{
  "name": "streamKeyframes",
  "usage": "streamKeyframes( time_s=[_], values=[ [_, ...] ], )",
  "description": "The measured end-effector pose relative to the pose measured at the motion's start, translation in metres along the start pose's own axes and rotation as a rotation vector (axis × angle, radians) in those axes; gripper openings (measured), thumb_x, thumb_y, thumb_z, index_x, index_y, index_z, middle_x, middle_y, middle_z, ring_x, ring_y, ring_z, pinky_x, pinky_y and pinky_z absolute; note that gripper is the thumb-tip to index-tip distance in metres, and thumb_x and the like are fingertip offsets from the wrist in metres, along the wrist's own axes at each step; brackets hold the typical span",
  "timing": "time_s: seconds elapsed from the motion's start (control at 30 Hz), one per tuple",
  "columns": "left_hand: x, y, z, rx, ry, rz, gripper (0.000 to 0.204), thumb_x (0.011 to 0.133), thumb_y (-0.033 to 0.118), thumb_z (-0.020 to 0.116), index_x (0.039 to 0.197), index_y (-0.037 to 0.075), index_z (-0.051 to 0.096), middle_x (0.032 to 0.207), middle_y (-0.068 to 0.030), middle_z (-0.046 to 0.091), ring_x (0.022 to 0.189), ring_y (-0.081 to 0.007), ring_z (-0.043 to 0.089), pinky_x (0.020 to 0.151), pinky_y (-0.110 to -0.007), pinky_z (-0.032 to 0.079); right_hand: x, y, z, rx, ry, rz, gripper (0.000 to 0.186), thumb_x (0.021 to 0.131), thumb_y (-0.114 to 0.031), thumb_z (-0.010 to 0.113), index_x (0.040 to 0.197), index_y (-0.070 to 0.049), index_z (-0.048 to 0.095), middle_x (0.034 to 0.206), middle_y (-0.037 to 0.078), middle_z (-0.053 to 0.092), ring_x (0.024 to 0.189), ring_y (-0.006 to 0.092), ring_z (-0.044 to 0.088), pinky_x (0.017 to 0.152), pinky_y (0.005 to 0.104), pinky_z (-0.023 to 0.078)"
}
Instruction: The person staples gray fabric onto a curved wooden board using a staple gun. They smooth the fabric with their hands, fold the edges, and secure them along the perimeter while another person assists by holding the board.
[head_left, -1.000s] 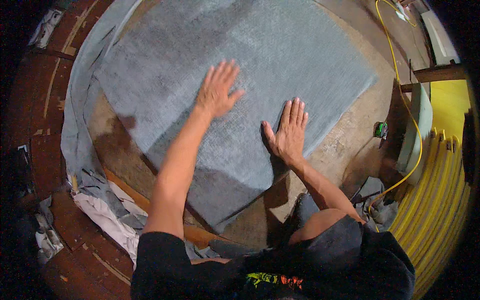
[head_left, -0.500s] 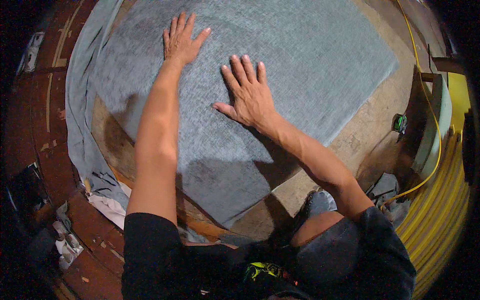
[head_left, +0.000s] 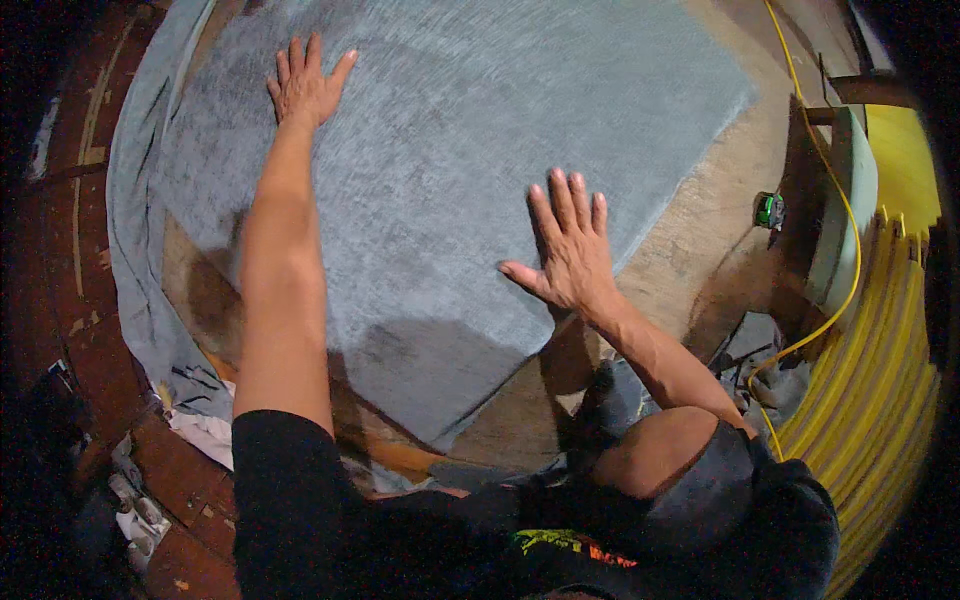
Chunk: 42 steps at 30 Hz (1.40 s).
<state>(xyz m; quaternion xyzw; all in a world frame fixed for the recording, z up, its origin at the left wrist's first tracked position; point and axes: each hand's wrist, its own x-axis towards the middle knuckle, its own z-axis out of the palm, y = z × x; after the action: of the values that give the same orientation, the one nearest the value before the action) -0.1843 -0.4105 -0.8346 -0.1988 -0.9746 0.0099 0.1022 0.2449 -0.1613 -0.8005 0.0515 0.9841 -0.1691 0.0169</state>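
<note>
A large sheet of grey-blue fabric (head_left: 430,190) lies spread over a tan board (head_left: 668,240), its near corner pointing toward me. My left hand (head_left: 306,92) rests on the far left part of the fabric, fingers spread and palm down. Nearer and to the right, my right hand (head_left: 572,245) lies flat with its thumb out, close to the fabric's right edge. Neither hand grips anything. Shadows of my arms fall across the cloth's near part.
Loose grey cloth (head_left: 140,230) hangs along the left side. On the right are a green and black tape measure (head_left: 769,211), a yellow hose (head_left: 850,215), yellow ridged material (head_left: 850,400) and grey scraps (head_left: 750,345). A reddish-brown surface (head_left: 95,270) lies at left.
My right hand has slid right and toward me across the fabric. My left hand appears slightly farther left; the whole view has also shifted a little.
</note>
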Motion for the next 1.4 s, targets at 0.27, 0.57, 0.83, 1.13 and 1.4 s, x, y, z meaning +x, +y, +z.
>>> streamKeyframes(
  time_s=[0.27, 0.57, 0.83, 1.13, 1.4],
  values=[
    [-0.122, 0.106, -0.033, 0.059, 0.092, 0.103, 0.088, 0.102, 0.070, 0.043, 0.163, 0.007, 0.035, 0.170, -0.0235, 0.027, 0.156, -0.0498, 0.023, 0.121, -0.069, 0.020, -0.044, 0.026, 0.003, 0.046, 0.116, 0.011, 0.107, 0.085, -0.076, 0.063, 0.162, -0.006, 0.037, 0.172, 0.026, 0.020, 0.158, 0.0486, 0.016, 0.124, 0.0662, 0.015],
    [-0.282, 0.234, -0.114, -0.235, -0.162, 0.294, 0.084, 0.101, 0.057, 0.053, 0.163, 0.005, 0.033, 0.172, -0.0239, 0.020, 0.158, -0.0509, 0.014, 0.123, -0.070, 0.015, -0.050, 0.048, -0.008, 0.047, 0.155, -0.074, 0.082, 0.099, -0.058, 0.055, 0.159, -0.004, 0.041, 0.169, 0.027, 0.027, 0.157, 0.0470, 0.021, 0.127, 0.0585, 0.018],
    [-0.375, 0.289, -0.153, -0.201, -0.298, 0.420, 0.084, 0.097, 0.052, 0.061, 0.163, 0.007, 0.035, 0.174, -0.0218, 0.017, 0.159, -0.0498, 0.010, 0.123, -0.072, 0.013, -0.007, 0.121, 0.000, 0.023, 0.458, 0.130, 0.078, 0.100, -0.052, 0.058, 0.157, -0.001, 0.044, 0.166, 0.031, 0.030, 0.155, 0.0488, 0.026, 0.126, 0.0592, 0.020],
    [-0.411, 0.278, -0.157, -0.177, -0.365, 0.561, 0.092, 0.092, 0.060, 0.065, 0.160, 0.002, 0.039, 0.174, -0.0208, 0.019, 0.160, -0.0462, 0.014, 0.124, -0.069, 0.013, 0.088, 0.241, -0.025, -0.056, 0.502, 0.519, 0.096, 0.099, -0.067, 0.046, 0.162, 0.005, 0.032, 0.171, 0.027, 0.022, 0.160, 0.0458, 0.013, 0.127, 0.0627, 0.006],
    [-0.487, 0.180, -0.142, -0.302, -0.426, 0.576, 0.111, 0.086, 0.068, 0.068, 0.164, 0.001, 0.027, 0.174, -0.0191, 0.019, 0.160, -0.0421, 0.014, 0.124, -0.069, 0.012, 0.121, 0.295, -0.057, -0.094, 0.367, 0.599, 0.103, 0.097, -0.074, 0.044, 0.164, 0.003, 0.027, 0.173, 0.024, 0.020, 0.161, 0.0429, 0.012, 0.126, 0.0667, 0.002]
  ],
)
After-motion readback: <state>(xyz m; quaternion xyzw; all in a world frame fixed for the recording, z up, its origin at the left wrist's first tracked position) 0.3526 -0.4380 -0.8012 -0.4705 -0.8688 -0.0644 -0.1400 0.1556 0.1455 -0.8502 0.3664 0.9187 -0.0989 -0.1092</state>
